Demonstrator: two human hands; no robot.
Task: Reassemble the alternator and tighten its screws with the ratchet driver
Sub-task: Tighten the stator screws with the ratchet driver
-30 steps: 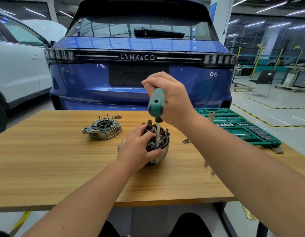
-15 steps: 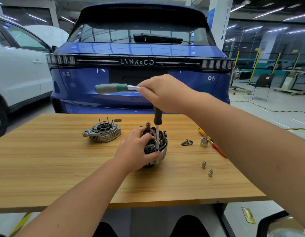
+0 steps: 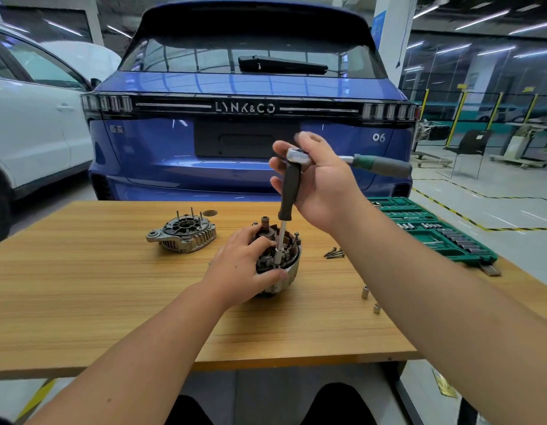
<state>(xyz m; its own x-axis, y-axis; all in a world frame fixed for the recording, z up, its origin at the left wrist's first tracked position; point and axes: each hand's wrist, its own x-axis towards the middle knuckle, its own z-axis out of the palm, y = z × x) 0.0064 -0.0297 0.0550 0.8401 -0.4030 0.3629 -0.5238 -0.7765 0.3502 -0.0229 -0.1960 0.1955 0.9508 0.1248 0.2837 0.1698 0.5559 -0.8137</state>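
The alternator (image 3: 279, 259) sits mid-desk (image 3: 82, 302), gripped at its near side by the left hand (image 3: 241, 265); the ratchet driver (image 3: 289, 191) stands upright on it, its head held in the right hand (image 3: 321, 176); a detached housing (image 3: 183, 234) lies left, loose screws (image 3: 335, 253) right.

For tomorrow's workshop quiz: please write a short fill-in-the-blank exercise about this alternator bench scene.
1. The left hand steadies the round metal alternator body on the ____ table.
2. The right hand holds the green-handled ratchet driver, whose handle points to the ____.
3. The grey ribbed alternator cover lies ____ of the body.

Missing words: wooden; right; left
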